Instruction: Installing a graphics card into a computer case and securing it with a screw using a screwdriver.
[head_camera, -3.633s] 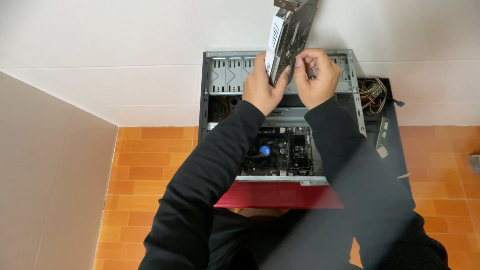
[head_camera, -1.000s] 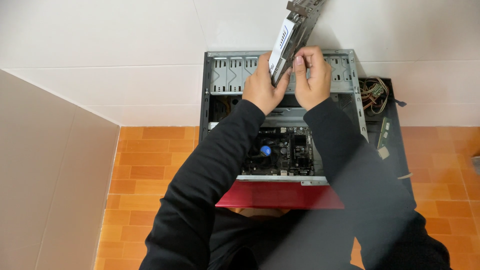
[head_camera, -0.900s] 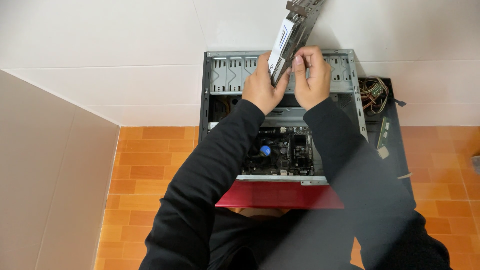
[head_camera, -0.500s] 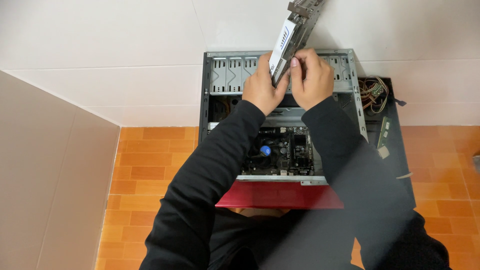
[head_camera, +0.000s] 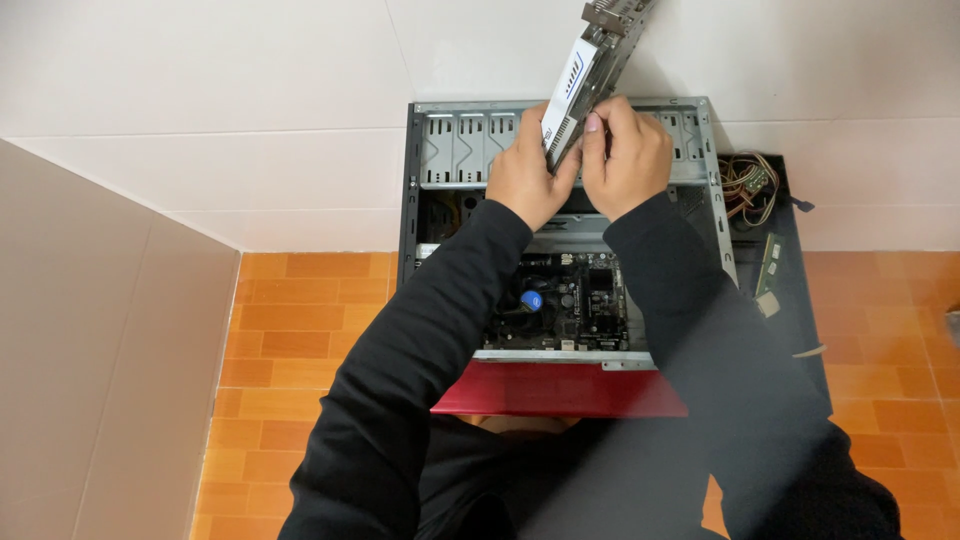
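So both hands are up on the expansion card, which sits tilted above the open PC case, its top end running out of view. Left hand is wrapped round the card's lower end, thumb against its edge. Right hand has fingers curled and pressed onto the same end from the other side. Compared to half a second back, hardly anything moved, the right hand just slid a touch closer to the card. Motherboard sits below, loose cables off to the right
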